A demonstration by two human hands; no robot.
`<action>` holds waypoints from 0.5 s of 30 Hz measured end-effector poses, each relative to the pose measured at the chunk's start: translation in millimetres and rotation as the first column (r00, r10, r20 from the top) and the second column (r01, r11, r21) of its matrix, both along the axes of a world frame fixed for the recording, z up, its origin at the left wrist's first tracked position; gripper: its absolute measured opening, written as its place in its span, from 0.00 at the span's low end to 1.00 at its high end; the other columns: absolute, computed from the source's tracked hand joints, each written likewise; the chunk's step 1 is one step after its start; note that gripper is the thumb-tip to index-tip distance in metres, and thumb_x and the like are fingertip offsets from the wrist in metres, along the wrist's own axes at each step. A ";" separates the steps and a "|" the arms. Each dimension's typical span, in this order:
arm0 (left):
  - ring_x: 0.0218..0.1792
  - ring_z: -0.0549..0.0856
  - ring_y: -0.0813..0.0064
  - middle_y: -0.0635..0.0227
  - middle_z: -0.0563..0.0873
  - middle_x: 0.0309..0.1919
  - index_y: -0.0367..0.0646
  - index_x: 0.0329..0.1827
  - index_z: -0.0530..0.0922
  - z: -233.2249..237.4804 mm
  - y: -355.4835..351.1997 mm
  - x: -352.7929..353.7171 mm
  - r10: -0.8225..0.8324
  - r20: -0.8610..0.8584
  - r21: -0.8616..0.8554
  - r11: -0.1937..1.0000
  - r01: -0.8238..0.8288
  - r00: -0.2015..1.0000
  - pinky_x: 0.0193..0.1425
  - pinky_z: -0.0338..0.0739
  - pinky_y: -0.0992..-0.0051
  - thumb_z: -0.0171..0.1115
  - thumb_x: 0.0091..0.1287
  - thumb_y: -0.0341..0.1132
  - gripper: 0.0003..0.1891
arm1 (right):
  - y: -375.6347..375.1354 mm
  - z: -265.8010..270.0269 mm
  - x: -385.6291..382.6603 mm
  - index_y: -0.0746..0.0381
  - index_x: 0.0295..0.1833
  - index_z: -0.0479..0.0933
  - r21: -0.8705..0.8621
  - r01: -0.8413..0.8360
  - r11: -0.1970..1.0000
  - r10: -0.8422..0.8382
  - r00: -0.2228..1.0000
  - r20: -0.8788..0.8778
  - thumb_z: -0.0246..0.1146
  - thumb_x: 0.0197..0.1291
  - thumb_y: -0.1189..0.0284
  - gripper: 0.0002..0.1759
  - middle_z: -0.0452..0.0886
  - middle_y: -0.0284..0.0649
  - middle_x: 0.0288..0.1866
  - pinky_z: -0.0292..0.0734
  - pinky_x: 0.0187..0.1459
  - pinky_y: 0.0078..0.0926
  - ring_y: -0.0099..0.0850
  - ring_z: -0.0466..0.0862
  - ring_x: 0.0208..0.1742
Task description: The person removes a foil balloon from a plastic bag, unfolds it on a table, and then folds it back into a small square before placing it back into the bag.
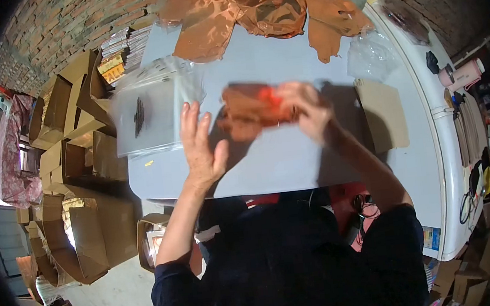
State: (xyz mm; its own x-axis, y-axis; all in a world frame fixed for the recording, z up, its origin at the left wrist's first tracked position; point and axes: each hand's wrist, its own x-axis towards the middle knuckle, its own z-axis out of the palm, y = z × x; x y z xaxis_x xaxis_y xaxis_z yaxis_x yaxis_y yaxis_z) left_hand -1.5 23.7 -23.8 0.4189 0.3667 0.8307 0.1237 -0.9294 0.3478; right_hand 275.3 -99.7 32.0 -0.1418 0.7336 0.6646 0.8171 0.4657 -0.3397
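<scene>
My right hand is closed at the right end of a brown, soft, folded bundle above the table. A bright red patch shows beside its fingers; motion blur hides what it is. My left hand is open, fingers stretched out, just left of the bundle and holding nothing. Next to it lies a stack of clear plastic bags with a dark mark on it. At the table's far side are crumpled, shiny brown pieces of thin material.
The grey-white table bears a cardboard sheet and a crumpled clear plastic bag on the right. Open cardboard boxes stand on the left. A white appliance borders the right side, and a brick wall the back.
</scene>
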 end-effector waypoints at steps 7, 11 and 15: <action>0.81 0.66 0.44 0.48 0.68 0.80 0.40 0.77 0.71 6.4 -0.7 -18.3 -0.086 -0.328 -0.178 0.984 0.028 0.941 0.84 0.61 0.53 0.60 0.75 0.35 0.28 | -81.3 -60.9 -23.8 0.65 0.44 0.83 -0.279 0.037 0.960 -0.039 0.999 -0.001 0.59 0.54 0.89 0.15 0.81 0.48 0.71 0.67 0.78 0.50 0.52 0.70 0.81; 0.81 0.67 0.47 0.50 0.68 0.80 0.44 0.78 0.71 4.7 13.8 18.0 -0.168 -0.470 -0.157 0.982 0.105 0.866 0.84 0.63 0.53 0.60 0.77 0.38 0.27 | -88.9 -57.8 -24.6 0.65 0.46 0.83 -0.289 0.042 0.956 -0.057 0.997 -0.043 0.57 0.59 0.88 0.14 0.77 0.50 0.74 0.67 0.79 0.49 0.52 0.68 0.83; 0.81 0.66 0.48 0.50 0.68 0.81 0.47 0.80 0.70 -1.8 25.5 53.2 -0.207 -0.552 -0.125 0.978 0.165 0.808 0.85 0.60 0.51 0.57 0.80 0.43 0.27 | -96.5 -58.3 -18.9 0.67 0.52 0.82 -0.297 0.101 0.949 -0.103 0.995 0.009 0.57 0.62 0.87 0.16 0.77 0.49 0.74 0.67 0.79 0.49 0.51 0.69 0.82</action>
State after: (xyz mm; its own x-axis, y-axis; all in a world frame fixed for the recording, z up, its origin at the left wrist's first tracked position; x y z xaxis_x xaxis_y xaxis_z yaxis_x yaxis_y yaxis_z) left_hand 51.8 49.2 -25.6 0.8691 0.2802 0.4075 0.1434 -0.9314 0.3346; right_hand 256.4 -196.2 -26.3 -0.0526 0.9082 0.4151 0.8521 0.2576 -0.4556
